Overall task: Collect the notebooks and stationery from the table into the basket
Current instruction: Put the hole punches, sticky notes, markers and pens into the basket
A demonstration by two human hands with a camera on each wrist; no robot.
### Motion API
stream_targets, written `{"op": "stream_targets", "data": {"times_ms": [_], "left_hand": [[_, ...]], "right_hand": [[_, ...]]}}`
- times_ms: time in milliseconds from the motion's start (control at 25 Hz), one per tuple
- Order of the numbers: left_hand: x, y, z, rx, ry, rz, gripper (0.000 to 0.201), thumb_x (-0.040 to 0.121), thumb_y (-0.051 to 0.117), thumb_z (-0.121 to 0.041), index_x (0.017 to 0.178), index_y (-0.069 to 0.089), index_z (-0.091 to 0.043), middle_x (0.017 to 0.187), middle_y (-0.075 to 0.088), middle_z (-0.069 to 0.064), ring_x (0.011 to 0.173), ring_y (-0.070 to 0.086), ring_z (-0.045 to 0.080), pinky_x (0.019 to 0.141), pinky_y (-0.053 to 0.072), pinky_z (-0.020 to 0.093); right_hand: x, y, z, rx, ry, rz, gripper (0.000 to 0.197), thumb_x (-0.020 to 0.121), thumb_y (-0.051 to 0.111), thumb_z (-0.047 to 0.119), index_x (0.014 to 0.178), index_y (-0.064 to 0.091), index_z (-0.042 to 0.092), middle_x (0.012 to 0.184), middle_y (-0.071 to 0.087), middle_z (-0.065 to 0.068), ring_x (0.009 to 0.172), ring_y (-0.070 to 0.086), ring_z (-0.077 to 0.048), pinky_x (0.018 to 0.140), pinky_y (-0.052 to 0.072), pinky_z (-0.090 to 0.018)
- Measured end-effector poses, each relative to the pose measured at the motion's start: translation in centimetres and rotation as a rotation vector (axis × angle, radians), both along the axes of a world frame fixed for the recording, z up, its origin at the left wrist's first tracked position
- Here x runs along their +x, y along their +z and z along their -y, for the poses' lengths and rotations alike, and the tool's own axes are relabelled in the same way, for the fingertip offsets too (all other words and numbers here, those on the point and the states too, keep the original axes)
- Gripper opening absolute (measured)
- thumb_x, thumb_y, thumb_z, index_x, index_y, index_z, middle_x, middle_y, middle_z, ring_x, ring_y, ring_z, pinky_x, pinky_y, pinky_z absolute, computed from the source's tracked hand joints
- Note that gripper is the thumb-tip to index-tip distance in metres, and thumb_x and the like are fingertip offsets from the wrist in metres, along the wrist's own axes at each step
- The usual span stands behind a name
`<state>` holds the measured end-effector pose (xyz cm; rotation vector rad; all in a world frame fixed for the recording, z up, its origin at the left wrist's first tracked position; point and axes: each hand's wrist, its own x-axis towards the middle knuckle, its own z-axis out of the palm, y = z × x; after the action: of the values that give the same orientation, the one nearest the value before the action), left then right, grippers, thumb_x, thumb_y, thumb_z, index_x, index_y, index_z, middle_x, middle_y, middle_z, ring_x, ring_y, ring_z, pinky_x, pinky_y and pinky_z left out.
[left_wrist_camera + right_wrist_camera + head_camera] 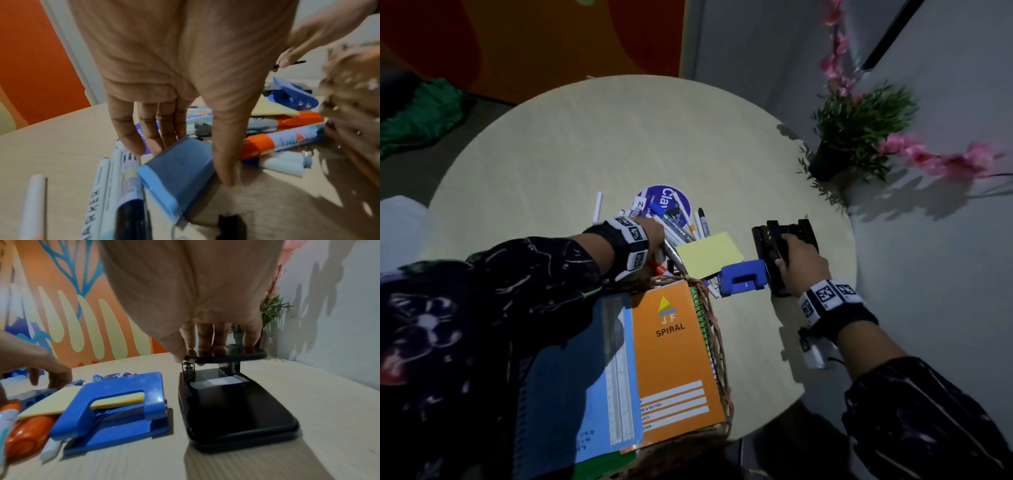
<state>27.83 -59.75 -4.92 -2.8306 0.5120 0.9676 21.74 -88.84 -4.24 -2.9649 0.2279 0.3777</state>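
A wicker basket [717, 342] at the table's near edge holds an orange spiral notebook [674, 349] and a blue notebook [571, 377]. Beyond it lies a pile of markers [678, 229], a yellow sticky pad [710, 253] and a blue hole punch [743, 277]. My left hand [659, 236] is down in the pile; its thumb and fingers pinch a grey-blue box [176, 170]. My right hand [787, 250] grips the lever of a black hole punch [236, 410], fingers on top and thumb at its edge. The punch's base rests on the table.
The round pale table [585, 144] carries a purple round disc [664, 198] under the markers and an orange-capped glue stick [259, 146]. A potted plant [852, 137] with pink flowers stands off the far right edge, by a white wall.
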Motion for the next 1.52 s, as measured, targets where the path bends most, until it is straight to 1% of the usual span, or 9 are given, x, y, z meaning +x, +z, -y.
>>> {"op": "stream_targets", "data": {"times_ms": [200,400,560,720,920,1120,1320,1440,1520], "left_hand": [[0.6,-0.1,0.1,0.007,0.065,0.091,0.031,0.075,0.065,-0.025,0.099,0.057,-0.006,0.063,0.049,0.002,0.071,0.057,0.029,0.064,0.049,0.033],[0.3,5.6,-3.1,-0.165,0.2,0.14,0.055,0.078,0.067,-0.017,0.125,0.042,-0.004,0.114,0.061,0.021,0.096,0.059,0.036,0.077,0.049,0.039],[-3.5,11.0,-7.6,-0.444,0.137,0.182,0.063,0.079,0.07,-0.03,0.128,0.038,-0.008,0.119,0.063,0.015,0.1,0.06,0.031,0.082,0.05,0.038],[-11.5,12.4,-10.7,-0.559,0.144,0.125,0.052,0.082,0.066,-0.031,0.124,0.042,-0.013,0.111,0.063,0.004,0.093,0.057,0.021,0.068,0.039,0.02],[-19.2,9.2,-12.8,-0.487,0.04,0.164,0.049,0.075,0.072,-0.031,0.118,0.052,-0.02,0.112,0.063,-0.003,0.099,0.06,0.021,0.077,0.05,0.029],[-21.3,5.2,-13.5,-0.282,-0.178,0.239,0.04,0.055,0.081,-0.026,0.087,0.058,-0.032,0.08,0.067,-0.015,0.069,0.062,0.011,0.044,0.035,0.019],[-21.9,4.2,-13.2,-0.245,-0.183,0.256,0.056,0.038,0.088,-0.023,0.09,0.066,-0.025,0.078,0.073,-0.011,0.067,0.068,0.013,0.037,0.046,0.021],[-22.3,3.9,-13.1,-0.24,-0.153,0.218,0.075,0.035,0.093,-0.029,0.102,0.061,-0.023,0.093,0.075,-0.008,0.077,0.07,0.016,0.036,0.051,0.021],[-22.5,3.8,-13.3,-0.223,-0.154,0.174,0.083,0.034,0.093,-0.037,0.109,0.062,-0.021,0.102,0.075,-0.004,0.084,0.071,0.018,0.041,0.056,0.024]], "right_hand": [[-0.2,0.8,1.0,0.166,-0.026,0.119,0.052,0.089,0.052,0.007,0.139,0.039,0.01,0.127,0.057,-0.022,0.117,0.05,-0.039,0.1,0.041,-0.044],[-1.8,7.1,0.9,0.314,-0.102,0.218,0.047,0.09,0.056,0.012,0.136,0.046,0.013,0.129,0.059,-0.019,0.118,0.054,-0.034,0.1,0.041,-0.035],[-4.8,12.5,-0.1,0.241,0.193,0.297,0.052,0.088,0.059,0.009,0.138,0.043,0.012,0.127,0.059,-0.021,0.115,0.054,-0.036,0.095,0.041,-0.037],[-8.5,15.1,-4.2,0.342,0.643,0.283,0.049,0.089,0.052,0.022,0.136,0.046,0.01,0.108,0.061,-0.012,0.098,0.052,-0.024,0.084,0.035,-0.021],[-11.2,10.9,-9.7,0.294,1.066,0.138,0.052,0.085,0.049,0.002,0.134,0.045,0.021,0.109,0.063,-0.002,0.105,0.053,-0.018,0.103,0.039,-0.05],[-11.3,6.7,-12.4,0.141,1.252,0.177,0.041,0.088,0.039,0.012,0.126,0.054,0.021,0.094,0.065,-0.001,0.098,0.06,-0.023,0.1,0.044,-0.048],[-11.6,6.3,-12.5,0.194,1.217,0.143,0.036,0.089,0.052,0.022,0.125,0.057,0.02,0.117,0.066,-0.002,0.121,0.051,-0.024,0.108,0.035,-0.045],[-9.3,7.2,-10.2,0.563,0.754,0.187,0.042,0.089,0.054,0.034,0.127,0.056,0.015,0.128,0.059,-0.008,0.125,0.045,-0.021,0.11,0.033,-0.035],[-5.8,5.6,-7.5,0.45,0.493,0.209,0.044,0.091,0.053,0.025,0.134,0.048,0.014,0.135,0.052,-0.012,0.127,0.043,-0.025,0.108,0.036,-0.042]]}}
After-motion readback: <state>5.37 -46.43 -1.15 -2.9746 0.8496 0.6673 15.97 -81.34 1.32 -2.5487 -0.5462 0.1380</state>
